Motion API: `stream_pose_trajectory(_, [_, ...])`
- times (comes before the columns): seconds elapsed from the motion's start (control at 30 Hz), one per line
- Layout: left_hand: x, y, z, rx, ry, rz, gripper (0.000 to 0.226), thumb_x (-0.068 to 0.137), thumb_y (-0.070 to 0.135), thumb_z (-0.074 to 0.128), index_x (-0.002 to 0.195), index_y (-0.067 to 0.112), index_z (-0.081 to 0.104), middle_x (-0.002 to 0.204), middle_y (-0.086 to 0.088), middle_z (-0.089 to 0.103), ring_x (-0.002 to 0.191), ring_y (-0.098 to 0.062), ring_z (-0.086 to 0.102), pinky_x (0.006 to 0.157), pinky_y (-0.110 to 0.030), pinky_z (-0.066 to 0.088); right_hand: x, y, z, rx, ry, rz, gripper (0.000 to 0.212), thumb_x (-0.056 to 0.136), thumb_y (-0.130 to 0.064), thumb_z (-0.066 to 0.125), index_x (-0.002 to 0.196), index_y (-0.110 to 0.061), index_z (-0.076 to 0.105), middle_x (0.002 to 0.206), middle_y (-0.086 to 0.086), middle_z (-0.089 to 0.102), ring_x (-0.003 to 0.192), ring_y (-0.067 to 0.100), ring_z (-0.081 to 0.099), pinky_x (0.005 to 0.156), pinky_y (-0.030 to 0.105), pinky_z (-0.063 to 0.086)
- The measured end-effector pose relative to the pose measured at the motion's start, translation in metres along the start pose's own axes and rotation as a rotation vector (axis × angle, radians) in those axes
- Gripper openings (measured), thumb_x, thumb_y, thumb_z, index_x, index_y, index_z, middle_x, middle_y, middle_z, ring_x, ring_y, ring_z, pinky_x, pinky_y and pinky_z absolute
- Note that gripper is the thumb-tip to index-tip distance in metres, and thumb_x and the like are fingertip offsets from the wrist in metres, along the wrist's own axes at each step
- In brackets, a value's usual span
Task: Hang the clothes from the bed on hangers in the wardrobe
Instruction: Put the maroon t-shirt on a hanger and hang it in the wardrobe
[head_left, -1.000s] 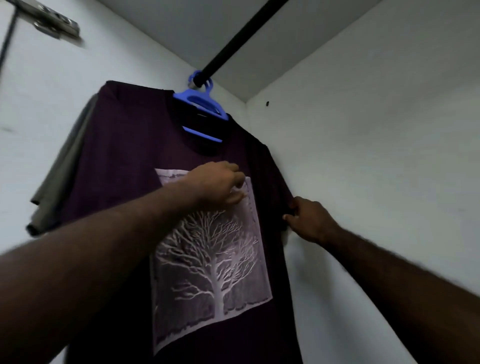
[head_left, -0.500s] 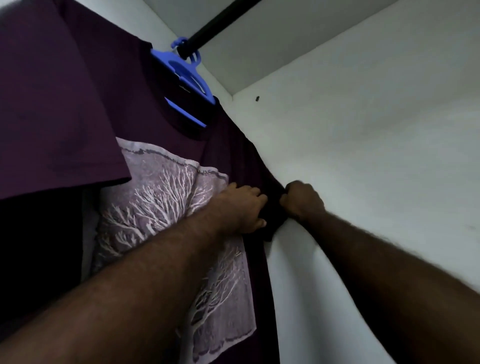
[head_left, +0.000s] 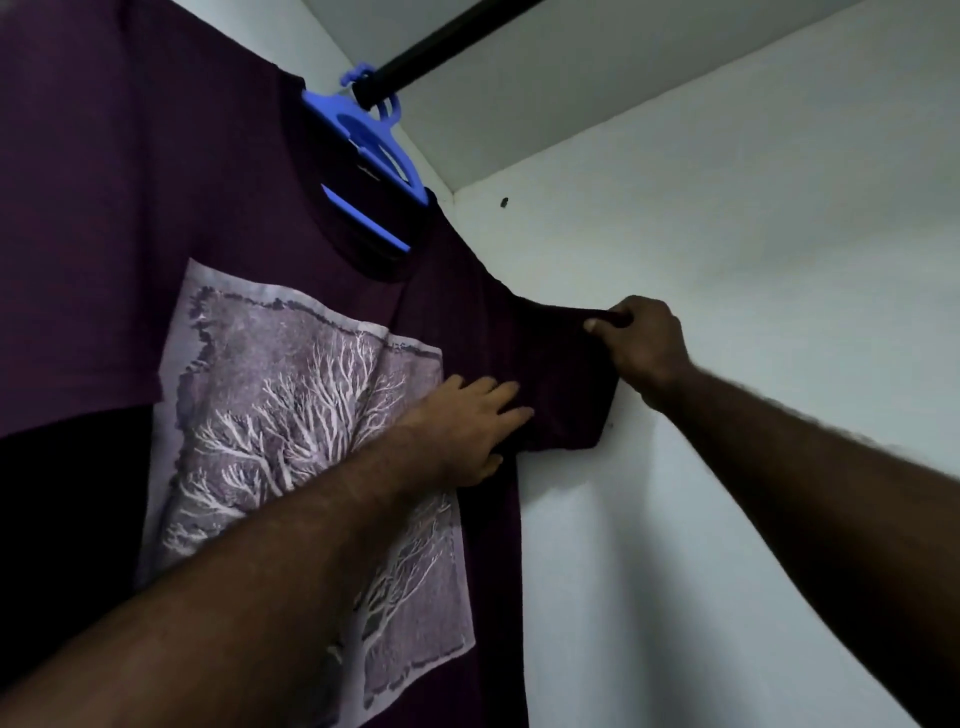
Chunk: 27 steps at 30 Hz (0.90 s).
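A dark purple T-shirt with a pale tree print hangs on a blue plastic hanger, hooked over the black wardrobe rod. My right hand pinches the hem of the shirt's right sleeve and holds it stretched out toward the white wall. My left hand lies flat with straight fingers on the shirt's chest, at the right edge of the print near the armpit. The shirt's left side fills the left of the view and hides whatever hangs behind it.
The white side wall of the wardrobe stands close on the right, with a small dark spot near the top corner. The ceiling panel sits just above the rod.
My right hand has lifted and pulled the sleeve outward to the right, spreading it. My left hand stays on the chest, now apart from the right hand. The view has tilted slightly.
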<state>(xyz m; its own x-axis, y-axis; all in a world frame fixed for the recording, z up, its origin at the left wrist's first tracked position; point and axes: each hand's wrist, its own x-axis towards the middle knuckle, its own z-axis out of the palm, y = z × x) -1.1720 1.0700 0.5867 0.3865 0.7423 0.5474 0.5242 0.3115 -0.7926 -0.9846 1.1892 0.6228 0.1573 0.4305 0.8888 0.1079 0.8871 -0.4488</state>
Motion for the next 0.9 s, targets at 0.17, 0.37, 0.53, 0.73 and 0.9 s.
stream_pose_trajectory(0.17, [0.004, 0.018, 0.013, -0.118, -0.241, -0.001, 0.043, 0.091, 0.048, 0.050, 0.123, 0.021, 0.060, 0.120, -0.006, 0.061, 0.109, -0.025, 0.057, 0.097, -0.043, 0.045, -0.012, -0.014, 0.005, -0.085, 0.022, -0.236, 0.008, 0.091, -0.022, 0.063, 0.087, -0.016, 0.064, 0.086, 0.005, 0.068, 0.085, 0.025, 0.064, 0.075, 0.031, 0.048])
stream_pose_trajectory(0.37, [0.014, -0.011, -0.021, -0.513, 0.455, -0.401, 0.021, 0.085, 0.028, 0.046, 0.094, 0.015, 0.061, 0.089, -0.011, 0.067, 0.080, -0.033, 0.063, 0.067, -0.039, 0.051, -0.047, -0.033, 0.036, -0.110, -0.165, -0.523, 0.011, 0.089, -0.019, 0.058, 0.091, -0.012, 0.066, 0.088, 0.006, 0.071, 0.081, 0.024, 0.064, 0.071, 0.033, 0.047])
stream_pose_trajectory(0.53, [0.019, -0.046, -0.036, -0.726, 0.547, -0.590, 0.023, 0.088, 0.015, 0.046, 0.103, 0.012, 0.062, 0.093, -0.012, 0.068, 0.085, -0.031, 0.061, 0.076, -0.040, 0.051, -0.066, -0.038, 0.068, -0.089, -0.568, -0.387, 0.026, 0.089, -0.025, 0.058, 0.112, -0.015, 0.063, 0.111, 0.005, 0.068, 0.101, 0.021, 0.063, 0.091, 0.037, 0.051])
stream_pose_trajectory(0.73, [0.003, -0.015, -0.020, -0.509, 0.221, -0.386, 0.024, 0.095, 0.021, 0.044, 0.107, 0.007, 0.060, 0.110, -0.010, 0.064, 0.100, -0.028, 0.060, 0.084, -0.042, 0.049, -0.113, -0.032, 0.094, -0.196, -0.769, -0.365, 0.032, 0.088, -0.001, 0.055, 0.117, 0.009, 0.064, 0.117, 0.027, 0.065, 0.108, 0.039, 0.060, 0.094, 0.042, 0.047])
stream_pose_trajectory(0.9, [-0.030, 0.014, -0.010, -0.457, -0.015, -0.365, 0.032, 0.099, 0.033, 0.042, 0.117, 0.012, 0.059, 0.122, -0.009, 0.060, 0.112, -0.027, 0.055, 0.093, -0.040, 0.042, -0.177, -0.018, 0.078, -0.044, -0.691, -0.250, 0.025, 0.079, -0.016, 0.050, 0.087, 0.005, 0.062, 0.087, 0.018, 0.066, 0.073, 0.022, 0.057, 0.066, 0.035, 0.048])
